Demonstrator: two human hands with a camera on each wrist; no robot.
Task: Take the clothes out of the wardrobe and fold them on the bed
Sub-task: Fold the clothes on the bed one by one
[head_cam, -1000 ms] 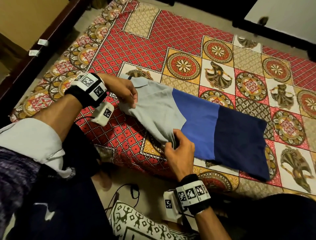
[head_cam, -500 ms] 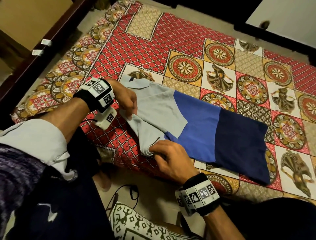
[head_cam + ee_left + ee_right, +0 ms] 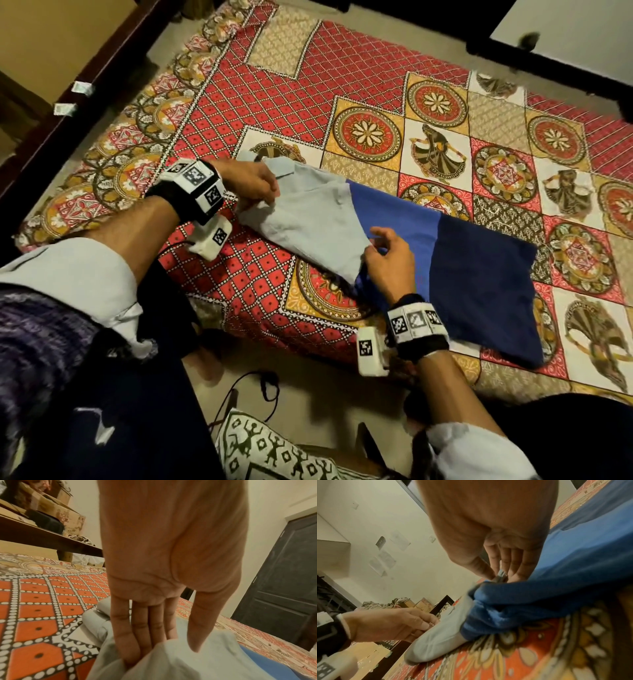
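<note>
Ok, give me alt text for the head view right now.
Two hands fold a grey and blue shirt on a patterned bed: the left hand pinches the grey shoulder near the collar, and the right hand pinches the grey sleeve edge laid over the blue part.

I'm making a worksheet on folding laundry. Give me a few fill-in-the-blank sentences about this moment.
1. The shirt has three colour bands: pale grey, mid blue and ____ blue.
2. It lies on the patterned ____ of the bed.
3. The right hand pinches the folded-over ____ sleeve.
4. The left hand grips the shirt near its ____.

Missing words: navy; bedspread; grey; collar
</note>
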